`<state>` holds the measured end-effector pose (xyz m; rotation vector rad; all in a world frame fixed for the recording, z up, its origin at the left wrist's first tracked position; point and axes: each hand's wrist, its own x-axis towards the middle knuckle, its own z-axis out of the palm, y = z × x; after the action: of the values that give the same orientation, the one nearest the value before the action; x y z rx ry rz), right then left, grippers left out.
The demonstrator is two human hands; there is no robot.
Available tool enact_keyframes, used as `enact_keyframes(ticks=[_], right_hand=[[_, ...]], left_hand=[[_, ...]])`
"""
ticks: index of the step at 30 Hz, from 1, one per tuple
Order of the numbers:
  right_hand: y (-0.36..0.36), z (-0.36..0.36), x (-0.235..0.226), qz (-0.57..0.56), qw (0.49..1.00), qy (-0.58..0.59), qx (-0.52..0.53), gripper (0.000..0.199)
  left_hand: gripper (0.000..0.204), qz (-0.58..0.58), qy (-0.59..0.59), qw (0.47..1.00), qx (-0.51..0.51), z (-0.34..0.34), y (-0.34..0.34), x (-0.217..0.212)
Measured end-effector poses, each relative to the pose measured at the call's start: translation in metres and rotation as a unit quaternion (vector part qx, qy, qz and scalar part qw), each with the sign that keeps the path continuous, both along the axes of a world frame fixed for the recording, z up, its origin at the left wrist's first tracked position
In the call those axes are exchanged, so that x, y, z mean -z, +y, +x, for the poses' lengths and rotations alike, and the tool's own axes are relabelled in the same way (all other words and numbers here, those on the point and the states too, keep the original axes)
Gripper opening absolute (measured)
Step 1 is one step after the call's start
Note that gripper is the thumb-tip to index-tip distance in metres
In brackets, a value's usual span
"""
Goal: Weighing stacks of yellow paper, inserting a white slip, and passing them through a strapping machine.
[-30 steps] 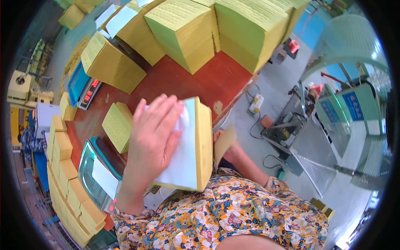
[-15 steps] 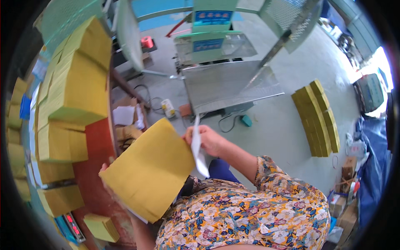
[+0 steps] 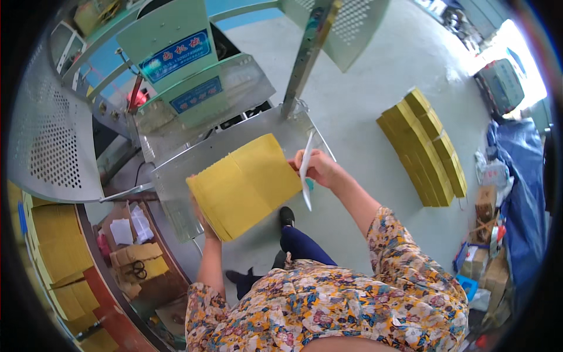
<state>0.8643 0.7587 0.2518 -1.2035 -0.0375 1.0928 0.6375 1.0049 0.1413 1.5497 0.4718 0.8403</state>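
Observation:
A thick stack of yellow paper (image 3: pixel 249 185) is held up in front of my body, over the near part of a metal machine table. My left hand (image 3: pixel 202 218) grips its left side; most of the fingers are hidden beneath the stack. At the stack's right edge, my right hand (image 3: pixel 319 167) is closed on a thin white sheet (image 3: pixel 306 176), seen nearly edge-on. The right fingertips reach the yellow stack's edge, though I cannot make out whether they grip it too. Below and behind the stack lies the bare metal table (image 3: pixel 176 199).
The green machine (image 3: pixel 170 41) stands ahead, with a perforated guard (image 3: pixel 56 146) at left and a metal post (image 3: pixel 308 58). Yellow paper bundles (image 3: pixel 419 149) rest on the floor at right. At lower left are a red-topped table (image 3: pixel 111 305), scissors (image 3: pixel 138 270) and more yellow paper (image 3: pixel 58 240).
I have turned from the table of stacked paper toward the machine. The yellow stack is now over the metal table, and the white sheet is still in my right hand.

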Motion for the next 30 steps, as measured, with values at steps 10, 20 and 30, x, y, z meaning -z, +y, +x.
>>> enact_keyframes(ticks=[10,20,30], right_hand=[[0.003,0.087,0.065,0.049,0.98,0.177,-0.073,0.01],[0.016,0.065,0.087,-0.198,0.973,-0.085,-0.087,0.036],[0.013,0.045,0.073,-0.212,0.838,-0.499,0.052,0.039]], left_hand=[[0.052,0.246,0.198,0.948,-0.032,0.01,0.015,-0.016],[0.056,-0.069,0.136,0.988,0.033,-0.006,0.003,-0.012],[0.058,-0.293,0.083,0.951,0.046,-0.007,-0.015,-0.031]])
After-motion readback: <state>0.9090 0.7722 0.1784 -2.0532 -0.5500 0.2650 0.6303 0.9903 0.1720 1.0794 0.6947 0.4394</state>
